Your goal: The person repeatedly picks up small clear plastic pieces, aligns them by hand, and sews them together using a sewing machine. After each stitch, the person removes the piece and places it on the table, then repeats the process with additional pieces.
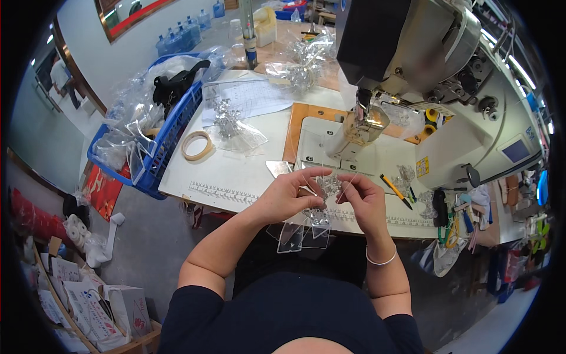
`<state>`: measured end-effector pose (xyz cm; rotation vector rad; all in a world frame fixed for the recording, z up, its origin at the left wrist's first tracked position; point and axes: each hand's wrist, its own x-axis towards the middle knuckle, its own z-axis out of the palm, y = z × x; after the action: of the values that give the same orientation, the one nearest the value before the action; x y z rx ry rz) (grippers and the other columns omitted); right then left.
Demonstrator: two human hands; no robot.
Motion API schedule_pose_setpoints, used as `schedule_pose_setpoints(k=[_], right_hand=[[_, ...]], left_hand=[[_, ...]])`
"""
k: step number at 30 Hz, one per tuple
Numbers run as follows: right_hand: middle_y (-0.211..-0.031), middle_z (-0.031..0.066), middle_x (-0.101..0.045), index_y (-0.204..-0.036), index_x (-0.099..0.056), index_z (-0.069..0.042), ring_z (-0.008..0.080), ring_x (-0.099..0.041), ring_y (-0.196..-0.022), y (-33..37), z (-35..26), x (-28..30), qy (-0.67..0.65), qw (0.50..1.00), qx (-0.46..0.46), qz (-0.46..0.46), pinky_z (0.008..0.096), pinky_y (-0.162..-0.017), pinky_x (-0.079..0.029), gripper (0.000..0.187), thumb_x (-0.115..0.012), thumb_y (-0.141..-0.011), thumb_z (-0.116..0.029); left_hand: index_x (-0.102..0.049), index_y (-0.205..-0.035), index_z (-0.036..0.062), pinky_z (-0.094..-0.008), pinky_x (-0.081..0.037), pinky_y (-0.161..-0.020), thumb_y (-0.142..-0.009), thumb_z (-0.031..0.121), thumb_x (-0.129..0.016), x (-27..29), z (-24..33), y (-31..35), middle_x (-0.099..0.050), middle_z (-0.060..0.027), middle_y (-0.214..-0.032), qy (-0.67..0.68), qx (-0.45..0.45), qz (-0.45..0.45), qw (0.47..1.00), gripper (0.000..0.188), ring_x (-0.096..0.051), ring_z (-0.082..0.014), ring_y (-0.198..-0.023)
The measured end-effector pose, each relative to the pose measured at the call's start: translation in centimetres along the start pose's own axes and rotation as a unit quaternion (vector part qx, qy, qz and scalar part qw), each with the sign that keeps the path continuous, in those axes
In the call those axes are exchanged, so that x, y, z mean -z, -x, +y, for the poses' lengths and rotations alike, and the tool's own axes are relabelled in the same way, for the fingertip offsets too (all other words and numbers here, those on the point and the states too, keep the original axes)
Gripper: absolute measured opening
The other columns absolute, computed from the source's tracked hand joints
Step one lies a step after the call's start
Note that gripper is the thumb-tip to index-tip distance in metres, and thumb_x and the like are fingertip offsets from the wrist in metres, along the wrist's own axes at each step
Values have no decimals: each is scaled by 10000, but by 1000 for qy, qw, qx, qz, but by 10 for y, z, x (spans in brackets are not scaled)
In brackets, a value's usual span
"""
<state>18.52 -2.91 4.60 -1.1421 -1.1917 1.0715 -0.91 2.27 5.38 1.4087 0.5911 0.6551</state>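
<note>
Two bare forearms rise from the lower edge of the view and bend inward at the elbows, meeting over the near edge of a white sewing table (236, 177). At the table's far right stands a large industrial sewing machine (424, 65), its head tilted toward the upper right. Left of the table, a blue plastic basket (171, 138) is heaped with clear plastic bags. A ring of tape (197, 145) lies flat on the table near the basket, and further in, a small bundle of clear pieces (227, 121) rests on a transparent bag. A yellow-handled tool (395, 191) lies on the table just right of the hands. The left hand (289, 197) is turned palm inward, fingers curled and thumb pressed in, pinching a small clear plastic piece (327, 187). The right hand (362, 200) faces it, its wrist ringed by a thin white bracelet (380, 259), with thumb and forefinger closed on the same piece from the other side. That piece sits between both hands just above the table's front edge, and flat transparent tags (303, 236) hang below it, over the person's lap.
</note>
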Motion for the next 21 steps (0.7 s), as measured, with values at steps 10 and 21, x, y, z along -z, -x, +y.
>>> schedule_pose_setpoints(k=[10,21], right_hand=[[-645,11,-600,-845,-639,4,64,-540,-553,-12,-11,6,23,995,-77,-52,199,-513,-431,148,-685,-810,-132],[-703,17,-606,-888,-640,0,73,-543,-587,-13,1,1,-18,998,-52,-26,202,-544,-460,166,-669,-835,-155]], left_hand=[[-490,-1264,39,-225,-504,-763,-847,-17,-598,-5,-15,-1,-560,-14,-837,-20,-20,13,1000,434,-617,-107,-828],[-541,-1104,34,-224,-476,-686,-826,24,-633,-12,-29,-6,-597,-31,-816,45,21,84,995,293,-585,-89,-738]])
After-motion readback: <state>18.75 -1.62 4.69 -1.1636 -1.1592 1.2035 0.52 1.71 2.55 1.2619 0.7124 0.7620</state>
